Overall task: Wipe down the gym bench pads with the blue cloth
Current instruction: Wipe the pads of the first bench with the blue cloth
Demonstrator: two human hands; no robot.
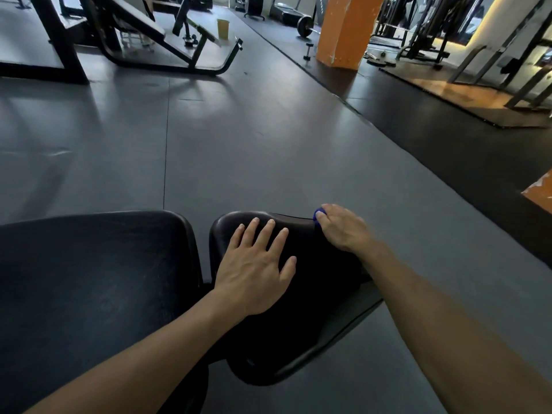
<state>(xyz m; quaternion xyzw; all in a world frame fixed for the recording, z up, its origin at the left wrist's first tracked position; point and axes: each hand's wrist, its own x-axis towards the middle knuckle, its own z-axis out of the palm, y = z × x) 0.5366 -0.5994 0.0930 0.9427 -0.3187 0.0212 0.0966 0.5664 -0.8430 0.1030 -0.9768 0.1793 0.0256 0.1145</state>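
Head view. Two black bench pads occupy the lower half of the frame. The larger back pad (89,282) fills the 8 o'clock region; the smaller seat pad (301,297) lies just beside it toward 5 o'clock, separated from it by a narrow gap.

The left hand (257,270) rests palm-down on the seat pad near its left edge, fingers straight and spread, gripping nothing. The right hand (343,228) sits at the far right corner of the same pad, at about 1 o'clock from the left hand, its fingers curled over the blue cloth (319,217). Only a small bunched part of the cloth shows past the fingertips, at the pad's far edge; the remainder is hidden under the hand. Both forearms are bare and enter from the bottom of the frame.

Beyond the pads, a grey rubber floor (239,144) extends toward 12 o'clock. At 11 o'clock stands an incline bench (143,28) on a black tubular frame, with a yellow cup (222,28) on the floor just beside it. At 1 o'clock rises an orange pillar (346,28); a small dumbbell (307,52) lies near its base, and a barbell plate (304,25) sits farther back. Weight racks (448,31) stand at 2 o'clock, well apart from the pads.
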